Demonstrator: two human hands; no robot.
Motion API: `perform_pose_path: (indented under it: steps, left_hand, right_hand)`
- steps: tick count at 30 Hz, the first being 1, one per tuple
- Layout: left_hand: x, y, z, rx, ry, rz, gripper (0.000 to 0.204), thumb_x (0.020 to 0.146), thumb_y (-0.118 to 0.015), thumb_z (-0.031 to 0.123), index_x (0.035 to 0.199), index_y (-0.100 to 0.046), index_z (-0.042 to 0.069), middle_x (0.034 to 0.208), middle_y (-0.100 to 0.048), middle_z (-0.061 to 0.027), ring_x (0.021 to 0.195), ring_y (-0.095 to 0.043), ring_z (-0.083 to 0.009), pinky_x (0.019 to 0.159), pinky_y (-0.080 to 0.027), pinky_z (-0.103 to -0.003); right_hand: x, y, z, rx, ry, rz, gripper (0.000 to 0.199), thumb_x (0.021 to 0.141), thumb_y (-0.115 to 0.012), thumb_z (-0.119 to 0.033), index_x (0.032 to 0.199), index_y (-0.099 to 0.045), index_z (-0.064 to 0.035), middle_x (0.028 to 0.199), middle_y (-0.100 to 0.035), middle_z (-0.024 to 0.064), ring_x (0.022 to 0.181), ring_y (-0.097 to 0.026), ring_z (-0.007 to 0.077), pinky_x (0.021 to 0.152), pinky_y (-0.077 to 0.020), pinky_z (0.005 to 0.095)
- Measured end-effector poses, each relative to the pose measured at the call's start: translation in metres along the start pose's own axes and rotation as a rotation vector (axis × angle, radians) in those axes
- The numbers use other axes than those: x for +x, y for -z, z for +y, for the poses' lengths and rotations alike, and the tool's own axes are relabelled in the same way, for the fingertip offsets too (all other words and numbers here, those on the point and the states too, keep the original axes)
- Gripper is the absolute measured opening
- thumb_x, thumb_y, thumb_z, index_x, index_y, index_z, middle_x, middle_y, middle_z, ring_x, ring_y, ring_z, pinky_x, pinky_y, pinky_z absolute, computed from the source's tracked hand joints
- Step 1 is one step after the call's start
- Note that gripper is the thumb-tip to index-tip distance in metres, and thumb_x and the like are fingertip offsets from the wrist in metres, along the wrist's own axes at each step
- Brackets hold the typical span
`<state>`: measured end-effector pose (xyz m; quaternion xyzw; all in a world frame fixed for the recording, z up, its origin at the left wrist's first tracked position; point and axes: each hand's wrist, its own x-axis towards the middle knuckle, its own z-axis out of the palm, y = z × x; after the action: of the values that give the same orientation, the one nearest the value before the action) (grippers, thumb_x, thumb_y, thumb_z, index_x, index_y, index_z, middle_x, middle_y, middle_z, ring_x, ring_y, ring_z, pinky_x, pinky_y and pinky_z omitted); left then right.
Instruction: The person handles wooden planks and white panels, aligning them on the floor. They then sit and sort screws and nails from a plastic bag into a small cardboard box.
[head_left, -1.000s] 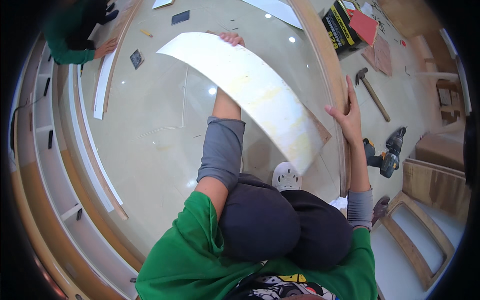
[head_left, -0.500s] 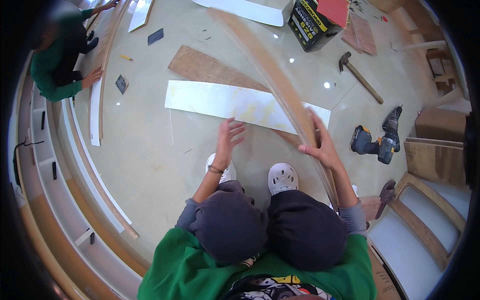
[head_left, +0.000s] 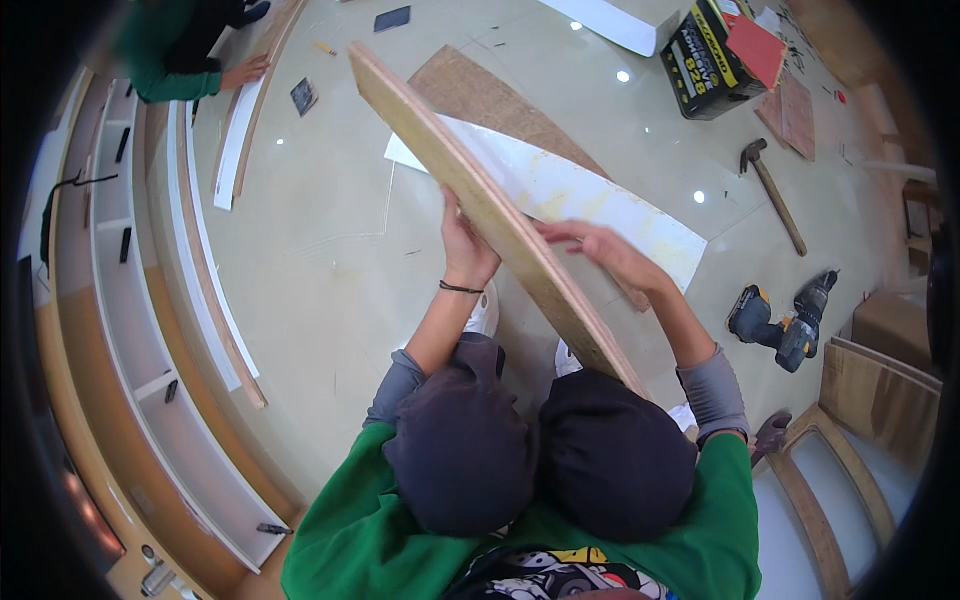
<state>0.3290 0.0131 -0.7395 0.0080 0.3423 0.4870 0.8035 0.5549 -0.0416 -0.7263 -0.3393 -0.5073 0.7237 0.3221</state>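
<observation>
A long plywood board (head_left: 555, 300) stands tilted on its edge in front of me, slanting from the far left to beside my right knee. My left hand (head_left: 468, 248) grips its left side near the middle, and some of its fingers are hidden by the board. On the other side, my right hand (head_left: 612, 258) has its fingers stretched out at the board's edge, not wrapped round it. Underneath, a white strip (head_left: 610, 205) with yellowish stains lies across a brown plywood strip (head_left: 510, 110) on the floor.
To the right lie a claw hammer (head_left: 775, 195) and a cordless drill (head_left: 785, 325). A black can (head_left: 705, 70) stands at the far right. Another person's hand (head_left: 245, 72) rests on a strip at the far left. A long white shelf frame (head_left: 150, 385) lines the left side.
The board has swung to the left and shows its broad face. My left hand, empty before, now grips it. My right hand has loosened from it. The view has shifted.
</observation>
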Motion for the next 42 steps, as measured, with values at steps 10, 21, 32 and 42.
perform_pose_path:
  steps: [10, 21, 32, 42]
  left_hand:
    - [0.018, 0.086, 0.026, -0.237, -0.095, -0.581, 0.032, 0.097, -0.045, 0.034, 0.1, -0.051, 0.003, 0.071, -0.051, -0.0037, 0.062, -0.051, -0.0149, 0.064, -0.043, -0.028]
    - [-0.008, 0.066, 0.03, -0.202, -0.189, -0.64, 0.019, 0.1, -0.039, 0.019, 0.096, -0.046, 0.001, 0.065, -0.049, -0.0026, 0.061, -0.05, -0.0136, 0.066, -0.041, -0.026]
    - [-0.015, 0.079, 0.031, -0.207, -0.205, -0.564, 0.02, 0.099, -0.038, 0.018, 0.096, -0.047, 0.001, 0.066, -0.048, -0.0037, 0.062, -0.051, -0.015, 0.066, -0.04, -0.026]
    - [-0.009, 0.094, 0.029, -0.235, -0.191, -0.604, 0.019, 0.098, -0.043, 0.017, 0.099, -0.049, -0.001, 0.069, -0.052, -0.0057, 0.063, -0.051, -0.0163, 0.066, -0.041, -0.028]
  right_hand:
    - [0.041, 0.025, 0.066, -1.553, -0.344, 0.486, 0.115, 0.056, -0.081, -0.056, 0.149, -0.024, -0.0215, 0.155, -0.013, 0.0177, 0.142, -0.018, 0.0397, 0.109, -0.02, 0.0643]
    - [0.032, 0.035, 0.074, -1.437, -0.172, 0.612, 0.105, 0.056, -0.079, -0.053, 0.145, -0.034, -0.0212, 0.137, -0.037, 0.0183, 0.124, -0.039, 0.0357, 0.104, -0.0281, 0.0589]
    - [0.03, 0.003, 0.03, -1.303, 0.134, 0.892, 0.09, 0.059, -0.076, -0.051, 0.14, -0.046, -0.0266, 0.133, -0.04, 0.0213, 0.121, -0.039, 0.0376, 0.101, -0.0302, 0.0498]
    - [0.064, 0.01, 0.059, -1.391, -0.493, 0.806, 0.091, 0.064, -0.071, -0.063, 0.143, -0.041, -0.0298, 0.133, -0.038, 0.0196, 0.12, -0.039, 0.0364, 0.097, -0.0304, 0.0577]
